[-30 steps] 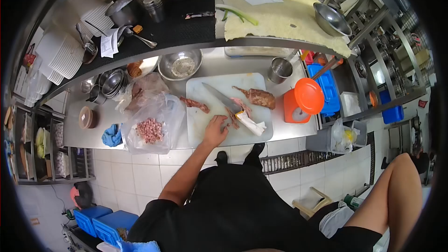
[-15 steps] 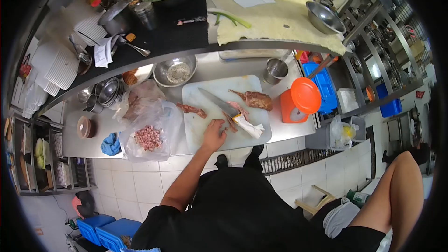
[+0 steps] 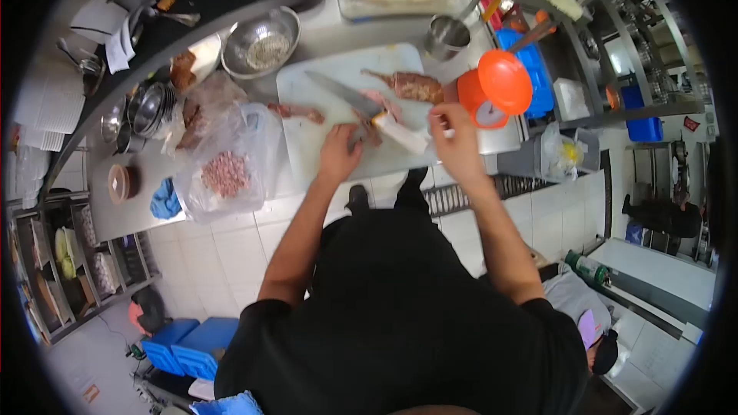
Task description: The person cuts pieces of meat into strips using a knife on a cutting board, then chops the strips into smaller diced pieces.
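Head view: whether blurred left hand (image 3: 340,154) or right hand (image 3: 455,137) pinches, I cannot tell.

A black short-sleeved shirt (image 3: 400,315) covers the torso; its left sleeve (image 3: 269,323) and right sleeve (image 3: 550,327), the same black, end in plain hems, and past them the left hand (image 3: 340,155) and right hand (image 3: 455,138) are bare; beyond the shirt's front, dark shoes (image 3: 359,198) show, details too small to tell

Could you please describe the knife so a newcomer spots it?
On the counter is a white cutting board. The knife lies slantwise there, tip toward the large metal bowl. Its long grey blade sets it apart from the nearby meat.
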Demonstrator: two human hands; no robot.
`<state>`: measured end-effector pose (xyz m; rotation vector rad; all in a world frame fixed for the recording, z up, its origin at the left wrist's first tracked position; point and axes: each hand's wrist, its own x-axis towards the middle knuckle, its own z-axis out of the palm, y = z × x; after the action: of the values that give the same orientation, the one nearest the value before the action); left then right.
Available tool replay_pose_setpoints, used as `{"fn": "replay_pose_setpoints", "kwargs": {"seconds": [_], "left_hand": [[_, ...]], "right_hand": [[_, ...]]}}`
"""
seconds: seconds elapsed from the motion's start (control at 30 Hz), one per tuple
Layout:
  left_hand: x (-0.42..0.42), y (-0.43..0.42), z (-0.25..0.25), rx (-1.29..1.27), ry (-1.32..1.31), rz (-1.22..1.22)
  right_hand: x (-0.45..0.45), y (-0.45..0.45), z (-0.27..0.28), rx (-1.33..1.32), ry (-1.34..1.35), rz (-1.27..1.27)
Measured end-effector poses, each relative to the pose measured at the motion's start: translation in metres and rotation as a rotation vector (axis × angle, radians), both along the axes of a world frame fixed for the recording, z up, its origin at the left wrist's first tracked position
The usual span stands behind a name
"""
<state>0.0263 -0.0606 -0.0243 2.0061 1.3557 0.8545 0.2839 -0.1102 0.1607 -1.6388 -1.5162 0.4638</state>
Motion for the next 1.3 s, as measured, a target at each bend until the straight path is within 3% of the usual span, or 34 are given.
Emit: {"fn": "replay_pose_setpoints", "kwargs": {"seconds": [0.13, 0.17, 0.5, 0.6, 0.7, 0.8, 0.97, 1.1, 1.3], "left_hand": [[-0.003, 0.003, 0.006, -0.073, 0.004, -0.036], [-0.003, 0.005, 0.006, -0.087, -0.002, -0.038], [0.007, 0.01, 0.025, -0.173, 0.061, 0.028], [0.009, 0.009, 0.026, -0.147, 0.056, 0.016], [0.008, 0.009, 0.022, -0.161, 0.101, 0.019], [0.005, 0.006, 0.025, -0.154, 0.066, 0.021], [0.002, 0.006, 0.031, -0.136, 0.149, -0.066], [0.002, 0.011, 0.044, 0.082, 0.289, -0.155], [0.007, 0.032, 0.026, 0.044, 0.237, -0.202]], "right_hand": [[-0.002, -0.023, -0.111, -0.034, -0.529, 0.151], [-0.005, -0.027, -0.125, -0.032, -0.513, 0.157], [-0.046, 0.022, -0.108, -0.215, -0.686, 0.158], [-0.052, 0.047, -0.133, -0.299, -0.801, 0.216], [-0.054, 0.059, -0.14, -0.336, -0.761, 0.214], [-0.048, 0.058, -0.102, -0.382, -0.635, 0.229], [-0.011, 0.024, -0.074, -0.416, -0.551, 0.179], [0.02, -0.022, -0.09, -0.435, -0.566, 0.083], [0.03, -0.05, -0.12, -0.541, -0.61, 0.045]]}}
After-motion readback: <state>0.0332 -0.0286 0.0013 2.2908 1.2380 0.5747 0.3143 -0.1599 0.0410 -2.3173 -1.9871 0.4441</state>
